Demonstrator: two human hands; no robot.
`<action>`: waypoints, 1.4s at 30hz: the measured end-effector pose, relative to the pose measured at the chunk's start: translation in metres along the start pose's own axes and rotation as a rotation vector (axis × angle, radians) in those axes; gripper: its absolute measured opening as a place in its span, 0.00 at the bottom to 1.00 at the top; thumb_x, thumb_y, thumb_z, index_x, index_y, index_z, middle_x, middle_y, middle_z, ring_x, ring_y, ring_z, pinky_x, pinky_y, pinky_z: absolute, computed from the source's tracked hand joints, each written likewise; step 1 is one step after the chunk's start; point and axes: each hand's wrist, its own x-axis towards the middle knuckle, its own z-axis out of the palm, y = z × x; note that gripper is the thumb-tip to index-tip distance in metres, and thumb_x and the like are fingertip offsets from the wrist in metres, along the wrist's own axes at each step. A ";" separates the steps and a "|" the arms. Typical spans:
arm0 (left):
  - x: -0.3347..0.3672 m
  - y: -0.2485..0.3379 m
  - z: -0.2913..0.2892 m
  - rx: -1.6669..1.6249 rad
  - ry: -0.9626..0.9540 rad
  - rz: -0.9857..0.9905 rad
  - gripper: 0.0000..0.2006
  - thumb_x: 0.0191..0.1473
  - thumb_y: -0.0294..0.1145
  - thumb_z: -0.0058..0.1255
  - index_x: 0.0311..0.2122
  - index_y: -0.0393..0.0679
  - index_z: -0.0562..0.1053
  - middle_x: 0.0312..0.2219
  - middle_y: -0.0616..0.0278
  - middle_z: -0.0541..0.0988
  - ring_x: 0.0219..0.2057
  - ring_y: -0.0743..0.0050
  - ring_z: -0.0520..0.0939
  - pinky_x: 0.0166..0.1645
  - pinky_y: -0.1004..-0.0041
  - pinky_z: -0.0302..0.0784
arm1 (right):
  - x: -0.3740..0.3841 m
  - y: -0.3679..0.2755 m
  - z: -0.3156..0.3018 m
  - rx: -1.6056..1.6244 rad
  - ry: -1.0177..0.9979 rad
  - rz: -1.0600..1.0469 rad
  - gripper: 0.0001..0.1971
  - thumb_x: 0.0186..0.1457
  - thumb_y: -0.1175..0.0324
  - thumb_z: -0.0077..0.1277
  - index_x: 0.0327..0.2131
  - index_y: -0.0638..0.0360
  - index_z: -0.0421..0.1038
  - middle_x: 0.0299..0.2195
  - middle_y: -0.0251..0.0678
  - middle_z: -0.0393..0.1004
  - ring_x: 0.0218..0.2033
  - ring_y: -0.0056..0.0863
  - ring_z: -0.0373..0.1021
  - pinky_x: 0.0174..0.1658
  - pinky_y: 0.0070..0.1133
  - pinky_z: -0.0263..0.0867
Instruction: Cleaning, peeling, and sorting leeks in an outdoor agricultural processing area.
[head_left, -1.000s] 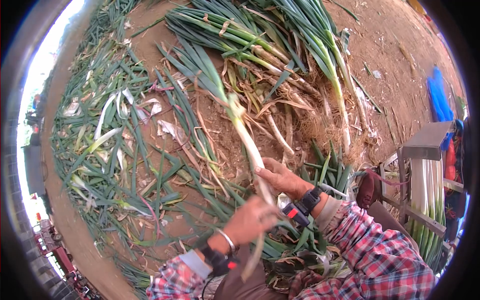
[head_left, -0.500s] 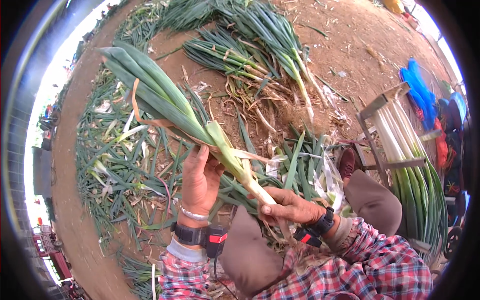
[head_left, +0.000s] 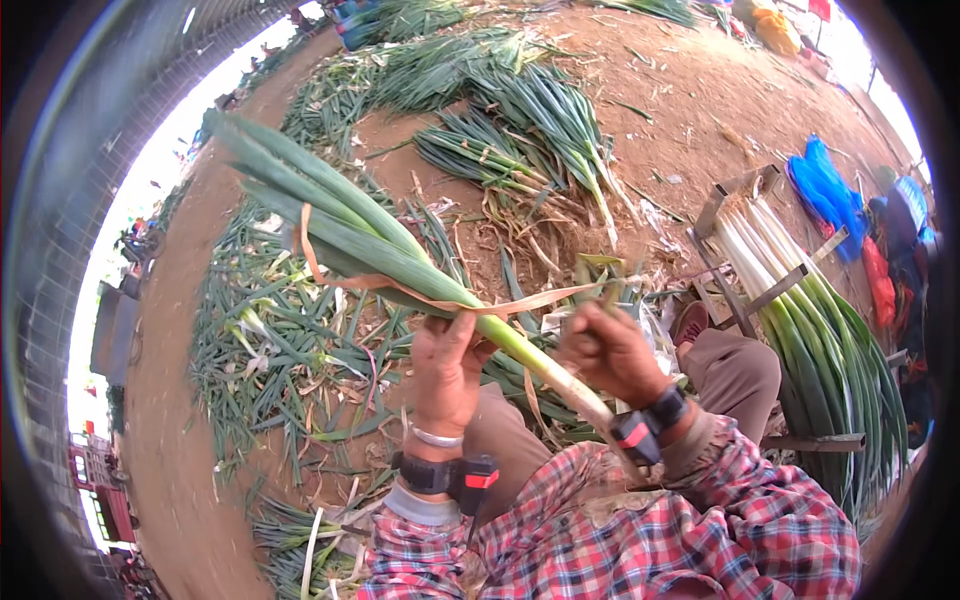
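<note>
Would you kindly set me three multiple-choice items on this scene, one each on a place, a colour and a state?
1. Where do the trimmed leeks lie?
A. In a metal rack at the person's right
B. On the person's lap
C. In a blue bucket

2. What colour is the dry strip peeling off the held leek?
A. Blue
B. Tan
C. Black

3. How is the left hand?
A. Closed around the leek's stalk
B. Flat on the ground
C. Hanging empty

A: the stalks fill the rack. B: the strip is pale brown. A: its fingers wrap the stalk, while the right hand pulls the strip.
</note>
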 end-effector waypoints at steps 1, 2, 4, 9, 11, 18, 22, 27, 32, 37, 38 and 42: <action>0.003 0.002 -0.004 0.002 -0.003 0.011 0.11 0.58 0.33 0.50 0.43 0.40 0.68 0.36 0.63 0.77 0.34 0.73 0.78 0.40 0.70 0.76 | -0.015 -0.016 -0.016 -0.082 0.031 0.019 0.08 0.61 0.66 0.45 0.29 0.57 0.66 0.21 0.28 0.65 0.22 0.16 0.61 0.28 0.18 0.60; 0.009 0.002 -0.011 -0.038 0.070 0.117 0.12 0.57 0.32 0.51 0.44 0.40 0.67 0.35 0.64 0.76 0.33 0.76 0.78 0.38 0.72 0.77 | -0.032 -0.027 -0.036 -0.303 0.099 0.112 0.08 0.60 0.66 0.45 0.30 0.59 0.67 0.20 0.29 0.65 0.22 0.18 0.62 0.28 0.19 0.60; 0.012 0.014 -0.016 0.127 0.242 0.301 0.14 0.56 0.33 0.53 0.44 0.39 0.65 0.33 0.64 0.74 0.31 0.79 0.77 0.35 0.76 0.77 | -0.061 -0.028 -0.073 -1.005 0.134 0.159 0.09 0.58 0.65 0.45 0.34 0.62 0.69 0.19 0.31 0.65 0.22 0.21 0.63 0.28 0.21 0.60; -0.002 0.011 -0.018 0.460 0.177 0.202 0.16 0.56 0.35 0.53 0.45 0.39 0.67 0.35 0.63 0.76 0.32 0.78 0.77 0.35 0.77 0.75 | -0.039 -0.035 -0.001 -1.185 0.049 0.123 0.15 0.56 0.59 0.51 0.35 0.62 0.69 0.23 0.27 0.63 0.25 0.18 0.59 0.29 0.21 0.58; -0.008 0.007 0.008 0.518 0.097 0.169 0.16 0.56 0.35 0.53 0.46 0.39 0.68 0.36 0.63 0.76 0.33 0.78 0.78 0.35 0.76 0.75 | -0.010 -0.031 0.022 -1.117 -0.245 -0.067 0.17 0.56 0.56 0.52 0.30 0.61 0.65 0.24 0.25 0.61 0.26 0.16 0.57 0.28 0.20 0.55; -0.011 0.011 0.046 0.440 0.033 0.068 0.17 0.60 0.44 0.43 0.45 0.41 0.69 0.32 0.64 0.77 0.29 0.78 0.79 0.33 0.77 0.77 | 0.028 -0.031 0.079 -0.618 -0.228 -0.057 0.19 0.52 0.66 0.57 0.41 0.71 0.65 0.32 0.36 0.74 0.33 0.22 0.73 0.37 0.18 0.69; -0.011 0.010 0.055 0.394 0.097 0.103 0.15 0.60 0.42 0.44 0.43 0.40 0.70 0.30 0.65 0.77 0.27 0.80 0.78 0.31 0.78 0.77 | 0.032 -0.021 0.067 -0.751 -0.166 -0.252 0.14 0.52 0.70 0.57 0.36 0.69 0.65 0.30 0.37 0.74 0.29 0.21 0.72 0.32 0.19 0.70; -0.008 -0.008 0.063 0.416 0.073 0.012 0.11 0.59 0.37 0.47 0.41 0.40 0.71 0.28 0.66 0.75 0.24 0.84 0.77 0.27 0.80 0.77 | 0.016 -0.024 0.054 -0.790 -0.047 -0.248 0.13 0.52 0.71 0.56 0.36 0.71 0.66 0.30 0.38 0.75 0.31 0.21 0.73 0.32 0.20 0.72; 0.017 -0.016 0.026 0.486 0.169 0.166 0.14 0.57 0.41 0.50 0.36 0.38 0.69 0.27 0.66 0.74 0.24 0.82 0.75 0.25 0.77 0.77 | -0.022 -0.034 0.049 -1.182 -0.311 -0.310 0.14 0.49 0.72 0.55 0.40 0.65 0.68 0.31 0.35 0.73 0.32 0.21 0.69 0.35 0.20 0.66; 0.001 -0.001 0.002 0.450 0.303 0.105 0.14 0.58 0.40 0.50 0.34 0.36 0.70 0.24 0.66 0.74 0.20 0.84 0.74 0.24 0.82 0.72 | -0.075 -0.043 -0.063 -1.108 0.091 0.147 0.19 0.47 0.72 0.56 0.44 0.64 0.68 0.32 0.36 0.72 0.36 0.25 0.68 0.40 0.22 0.64; 0.000 0.002 -0.001 0.506 0.292 0.126 0.14 0.58 0.38 0.50 0.34 0.36 0.70 0.24 0.66 0.74 0.20 0.84 0.73 0.24 0.82 0.72 | -0.084 -0.041 -0.122 -1.580 0.229 0.270 0.21 0.47 0.71 0.56 0.46 0.64 0.67 0.34 0.39 0.72 0.37 0.31 0.69 0.42 0.24 0.65; -0.005 0.012 -0.007 0.564 0.325 0.163 0.13 0.58 0.36 0.51 0.35 0.34 0.71 0.25 0.66 0.74 0.19 0.85 0.73 0.24 0.83 0.72 | -0.083 -0.036 -0.128 -2.362 0.197 0.255 0.25 0.47 0.66 0.57 0.50 0.63 0.66 0.42 0.49 0.70 0.41 0.46 0.69 0.46 0.31 0.65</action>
